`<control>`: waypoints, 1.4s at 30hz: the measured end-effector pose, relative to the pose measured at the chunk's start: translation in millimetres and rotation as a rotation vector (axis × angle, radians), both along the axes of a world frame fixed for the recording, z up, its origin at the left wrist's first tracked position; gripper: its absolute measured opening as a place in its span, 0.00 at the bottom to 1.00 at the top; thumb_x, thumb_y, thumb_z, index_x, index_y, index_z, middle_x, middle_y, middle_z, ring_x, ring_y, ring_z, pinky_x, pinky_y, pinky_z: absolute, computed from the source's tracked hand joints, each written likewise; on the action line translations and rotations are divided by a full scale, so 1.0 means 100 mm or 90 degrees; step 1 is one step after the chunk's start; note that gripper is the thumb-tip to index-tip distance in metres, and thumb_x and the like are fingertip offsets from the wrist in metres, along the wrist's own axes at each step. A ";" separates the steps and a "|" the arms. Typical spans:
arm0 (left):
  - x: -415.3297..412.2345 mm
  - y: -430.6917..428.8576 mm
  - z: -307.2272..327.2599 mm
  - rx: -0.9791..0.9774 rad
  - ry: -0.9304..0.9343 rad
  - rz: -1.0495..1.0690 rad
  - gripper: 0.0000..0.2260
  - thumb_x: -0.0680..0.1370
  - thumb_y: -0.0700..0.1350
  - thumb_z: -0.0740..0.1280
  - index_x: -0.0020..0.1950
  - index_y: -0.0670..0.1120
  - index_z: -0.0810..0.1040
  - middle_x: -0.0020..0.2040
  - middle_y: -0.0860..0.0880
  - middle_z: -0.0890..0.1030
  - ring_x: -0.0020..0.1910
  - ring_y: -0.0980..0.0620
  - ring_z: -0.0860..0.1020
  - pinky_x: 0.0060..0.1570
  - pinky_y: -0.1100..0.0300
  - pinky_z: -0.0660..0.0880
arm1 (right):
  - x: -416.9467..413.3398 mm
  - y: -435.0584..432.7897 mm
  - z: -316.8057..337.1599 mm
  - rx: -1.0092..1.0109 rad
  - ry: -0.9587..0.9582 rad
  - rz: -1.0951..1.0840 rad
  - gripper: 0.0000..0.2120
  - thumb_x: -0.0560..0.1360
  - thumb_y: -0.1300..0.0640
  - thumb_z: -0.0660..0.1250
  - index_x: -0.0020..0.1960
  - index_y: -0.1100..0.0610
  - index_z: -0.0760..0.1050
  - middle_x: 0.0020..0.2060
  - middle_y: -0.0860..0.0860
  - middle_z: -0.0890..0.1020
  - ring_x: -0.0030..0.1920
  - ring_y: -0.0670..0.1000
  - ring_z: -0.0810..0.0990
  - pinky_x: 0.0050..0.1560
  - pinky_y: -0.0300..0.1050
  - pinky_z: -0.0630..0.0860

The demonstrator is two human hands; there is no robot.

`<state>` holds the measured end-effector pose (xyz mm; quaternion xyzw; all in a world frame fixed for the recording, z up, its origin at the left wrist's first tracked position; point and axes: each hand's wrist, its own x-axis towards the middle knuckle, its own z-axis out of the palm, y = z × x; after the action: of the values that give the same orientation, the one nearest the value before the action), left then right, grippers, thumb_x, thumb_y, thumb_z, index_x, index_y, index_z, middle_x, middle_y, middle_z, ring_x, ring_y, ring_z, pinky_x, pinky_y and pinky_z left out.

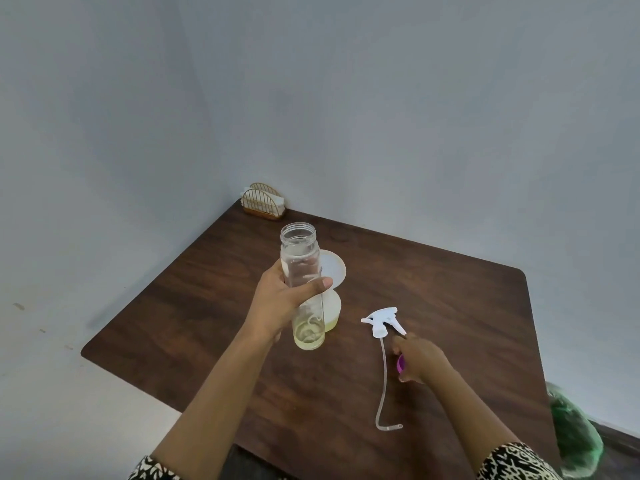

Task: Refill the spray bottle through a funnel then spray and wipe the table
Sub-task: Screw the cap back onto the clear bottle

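Note:
My left hand (287, 299) grips a clear spray bottle (302, 265) around its middle and holds it upright over the table, its mouth uncapped and a little yellowish liquid at the bottom. The white spray head (382, 320) with its long dip tube (384, 382) lies flat on the dark wooden table (467, 299). My right hand (420, 358) rests on the table just right of the tube, fingers curled around a small purple object (400, 363), mostly hidden by the hand. Behind the bottle stands a white container (333, 310) holding yellow liquid, with its round lid (333, 268) beside it.
A gold wire napkin holder (264, 201) with white napkins stands at the table's far corner against the grey wall. A green plastic bag (571, 434) hangs off the table's right edge. The table's left front edge drops to a pale floor.

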<state>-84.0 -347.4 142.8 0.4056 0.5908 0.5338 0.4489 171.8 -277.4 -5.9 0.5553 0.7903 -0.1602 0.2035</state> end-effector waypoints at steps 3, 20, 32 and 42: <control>0.00 -0.02 0.01 0.003 0.004 -0.004 0.30 0.54 0.60 0.78 0.54 0.55 0.80 0.50 0.54 0.86 0.50 0.55 0.84 0.47 0.60 0.79 | -0.01 0.05 0.14 0.035 0.081 -0.036 0.14 0.68 0.55 0.66 0.53 0.53 0.74 0.51 0.50 0.77 0.47 0.52 0.78 0.42 0.42 0.73; -0.13 0.04 0.24 0.029 0.027 0.010 0.20 0.64 0.48 0.81 0.53 0.51 0.81 0.48 0.51 0.86 0.47 0.51 0.85 0.45 0.59 0.81 | -1.05 0.17 2.29 -0.243 1.291 -0.198 0.15 0.63 0.56 0.74 0.48 0.54 0.75 0.51 0.56 0.77 0.51 0.53 0.81 0.53 0.48 0.80; -0.59 0.18 0.45 0.045 0.033 -0.023 0.21 0.60 0.51 0.79 0.50 0.49 0.81 0.42 0.50 0.86 0.41 0.50 0.85 0.41 0.59 0.79 | -1.72 0.38 2.65 -0.248 1.101 0.021 0.20 0.70 0.55 0.73 0.61 0.49 0.75 0.53 0.48 0.81 0.56 0.48 0.79 0.57 0.43 0.76; -0.97 0.33 0.57 0.044 0.069 -0.059 0.17 0.64 0.49 0.78 0.51 0.51 0.80 0.42 0.54 0.86 0.40 0.54 0.85 0.35 0.68 0.77 | -1.93 0.69 3.26 -0.191 0.650 0.277 0.20 0.75 0.59 0.69 0.65 0.50 0.71 0.61 0.44 0.77 0.59 0.39 0.76 0.56 0.31 0.73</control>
<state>-180.6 -314.2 199.4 0.4762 0.5761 0.5097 0.4260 -20.9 -208.4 320.2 0.1971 0.8531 -0.4728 -0.0993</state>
